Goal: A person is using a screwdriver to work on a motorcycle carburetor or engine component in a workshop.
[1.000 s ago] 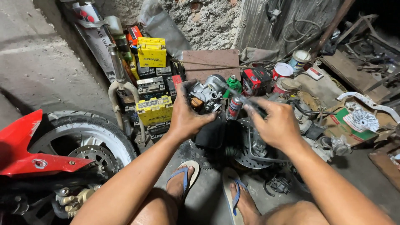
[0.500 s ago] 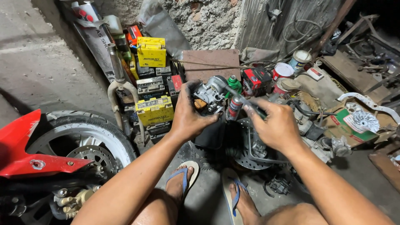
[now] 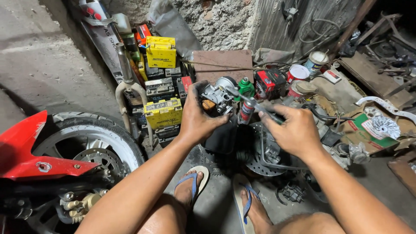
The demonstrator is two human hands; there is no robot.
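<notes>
**Carburetor held up, tool laid against it**

The left hand (image 3: 197, 119) grips a small grey metal carburetor (image 3: 218, 96), fingers wrapped round its near side and thumb over the top, holding it in the air above the floor (image 3: 47, 69). The carburetor sits at about 12 o'clock from that hand, its round silver cap toward 1 o'clock and its brass-coloured fitting facing the palm.

The right hand (image 3: 295, 130) is closed on a slim metal tool (image 3: 255, 105), thumb and forefinger pinching its shaft. The tool's long axis runs from the hand at 4 o'clock up to the carburetor at 10 o'clock, and its tip touches the carburetor's right side.

Just behind the tool stands a spray can (image 3: 246, 112) with a red band, upright, and a green bottle (image 3: 246, 88) sits at 12 o'clock from it. Yellow boxes (image 3: 161, 52) are stacked at 10 o'clock from the carburetor. A wheel (image 3: 93, 145) under a red fender (image 3: 24, 151) lies at 8 o'clock. Below the hands, two feet in blue-strapped sandals (image 3: 193, 182) rest on the floor.
</notes>
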